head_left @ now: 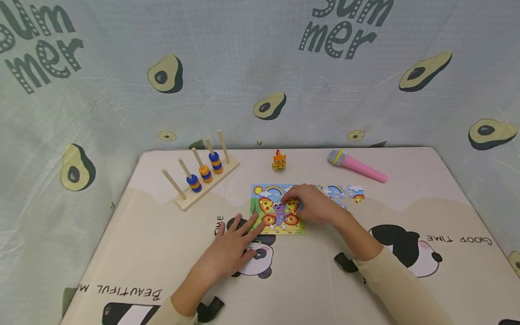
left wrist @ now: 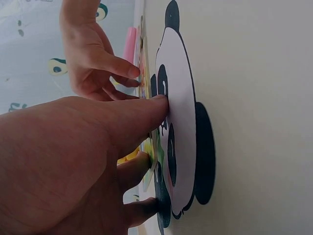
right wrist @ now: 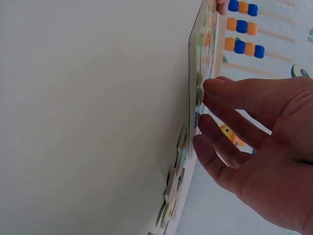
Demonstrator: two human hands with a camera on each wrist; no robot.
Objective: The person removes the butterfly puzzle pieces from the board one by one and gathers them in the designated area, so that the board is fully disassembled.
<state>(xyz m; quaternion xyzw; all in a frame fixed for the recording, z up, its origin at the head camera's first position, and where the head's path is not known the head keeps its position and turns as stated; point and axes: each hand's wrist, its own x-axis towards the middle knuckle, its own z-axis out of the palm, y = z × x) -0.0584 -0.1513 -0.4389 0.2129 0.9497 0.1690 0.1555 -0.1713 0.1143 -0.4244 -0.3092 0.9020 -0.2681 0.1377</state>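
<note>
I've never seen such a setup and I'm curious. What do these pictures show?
No machine, just a person's two bare hands. The wide picture comes from a camera on the head, the other two from one on each wrist. On the table are a butterfly puzzle, loose pieces to its right, a pink microphone, a small orange toy and a wooden stand with coloured rings. The left hand rests spread at the puzzle's edge, holding nothing; the right hand touches the puzzle; whether it pinches a piece is hidden.
</note>
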